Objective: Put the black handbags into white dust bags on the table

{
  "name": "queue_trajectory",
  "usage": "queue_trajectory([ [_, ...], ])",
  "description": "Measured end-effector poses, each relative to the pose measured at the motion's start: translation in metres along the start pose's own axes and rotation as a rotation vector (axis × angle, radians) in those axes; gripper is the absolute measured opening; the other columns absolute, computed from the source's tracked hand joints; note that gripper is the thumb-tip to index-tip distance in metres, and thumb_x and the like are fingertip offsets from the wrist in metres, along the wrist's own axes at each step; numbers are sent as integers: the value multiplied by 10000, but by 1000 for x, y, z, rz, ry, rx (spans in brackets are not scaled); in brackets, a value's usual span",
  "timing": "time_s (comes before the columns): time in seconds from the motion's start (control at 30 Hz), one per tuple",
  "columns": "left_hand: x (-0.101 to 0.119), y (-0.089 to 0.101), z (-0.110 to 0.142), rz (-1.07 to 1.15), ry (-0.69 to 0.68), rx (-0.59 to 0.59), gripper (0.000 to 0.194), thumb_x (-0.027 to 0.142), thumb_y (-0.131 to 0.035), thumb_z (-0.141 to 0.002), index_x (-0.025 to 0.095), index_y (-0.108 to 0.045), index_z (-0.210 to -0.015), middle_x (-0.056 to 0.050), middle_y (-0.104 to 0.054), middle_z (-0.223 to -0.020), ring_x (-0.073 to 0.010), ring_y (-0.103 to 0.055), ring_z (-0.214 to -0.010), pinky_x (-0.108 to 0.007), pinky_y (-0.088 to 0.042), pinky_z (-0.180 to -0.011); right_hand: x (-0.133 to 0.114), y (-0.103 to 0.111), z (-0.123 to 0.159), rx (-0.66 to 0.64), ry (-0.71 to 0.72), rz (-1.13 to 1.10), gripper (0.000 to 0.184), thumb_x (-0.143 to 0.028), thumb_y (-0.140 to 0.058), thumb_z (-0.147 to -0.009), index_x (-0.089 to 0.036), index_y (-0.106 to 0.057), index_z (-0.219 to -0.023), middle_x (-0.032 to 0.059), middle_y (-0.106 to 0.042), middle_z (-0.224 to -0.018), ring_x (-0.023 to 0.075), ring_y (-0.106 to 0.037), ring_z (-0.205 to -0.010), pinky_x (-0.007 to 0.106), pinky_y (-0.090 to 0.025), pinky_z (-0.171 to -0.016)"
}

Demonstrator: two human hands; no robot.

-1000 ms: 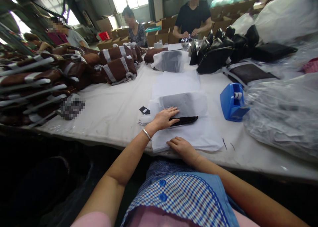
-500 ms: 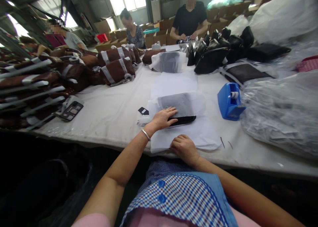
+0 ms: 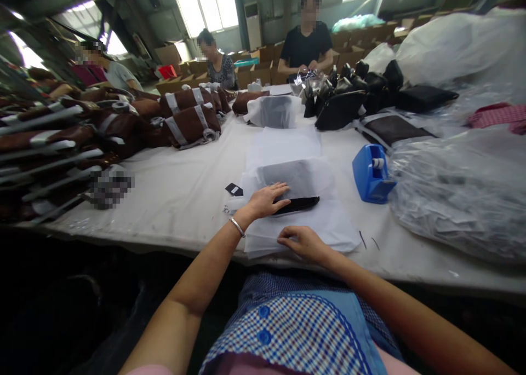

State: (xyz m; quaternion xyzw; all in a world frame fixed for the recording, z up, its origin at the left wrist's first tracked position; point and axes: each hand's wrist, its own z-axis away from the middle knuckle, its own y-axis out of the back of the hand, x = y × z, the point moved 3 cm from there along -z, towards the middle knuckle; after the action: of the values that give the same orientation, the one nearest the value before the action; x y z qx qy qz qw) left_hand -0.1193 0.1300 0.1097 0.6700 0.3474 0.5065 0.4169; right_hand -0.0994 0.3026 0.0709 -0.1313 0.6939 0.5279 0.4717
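Observation:
A flat black bag (image 3: 296, 204), half covered by white tissue paper (image 3: 306, 221), lies on the white table (image 3: 176, 194) in front of me. My left hand (image 3: 265, 200) presses flat on the bag's left end, fingers spread, a bracelet on the wrist. My right hand (image 3: 302, 241) rests on the near edge of the tissue sheet, fingers curled on the paper. A small black tag (image 3: 234, 189) lies just left of the bag.
A blue tape dispenser (image 3: 371, 173) stands to the right, with crumpled clear plastic bags (image 3: 456, 194) beyond it. Brown bags (image 3: 189, 123) are piled at left, black bags (image 3: 353, 98) at the far right. Three other people work at the far end.
My right hand has shifted slightly along the tissue's near edge. The left hand stays pressed on the bag. The view has tilted a little.

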Motion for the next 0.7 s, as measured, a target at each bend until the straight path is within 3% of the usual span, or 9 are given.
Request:
queue_trajectory([
  [0.1, -1, 2, 0, 8, 4, -21, 534, 519, -434, -938, 244, -464, -1394, -34, -430, -1484, -195, -385, -1376, -326, -323, -1147, -2, 4, -1, -2, -2, 6, 137, -270, -610, -879, -223, -738, -887, 0, -747, -865, 172, -671, -808, 258, -463, -757],
  [0.37, -2, 2, 0, 13, -10, -21, 523, 513, -449, -934, 255, -468, -1389, -24, -438, -1481, -189, -369, -1385, -321, -320, -1146, -13, 5, 0, 132, 27, 351, 109, -349, -715, -817, -244, -741, -801, 8, -743, -813, 201, -658, -802, 300, -449, -787],
  [0.7, -5, 7, -1, 55, -43, -109, 558, 569, -454, -916, 253, -494, -1374, -64, -380, -1514, -213, -328, -1407, -356, -285, -1164, -8, 10, -6, 127, -104, 283, 130, -394, -711, -801, -267, -723, -772, -30, -746, -801, 180, -680, -776, 266, -445, -681],
])
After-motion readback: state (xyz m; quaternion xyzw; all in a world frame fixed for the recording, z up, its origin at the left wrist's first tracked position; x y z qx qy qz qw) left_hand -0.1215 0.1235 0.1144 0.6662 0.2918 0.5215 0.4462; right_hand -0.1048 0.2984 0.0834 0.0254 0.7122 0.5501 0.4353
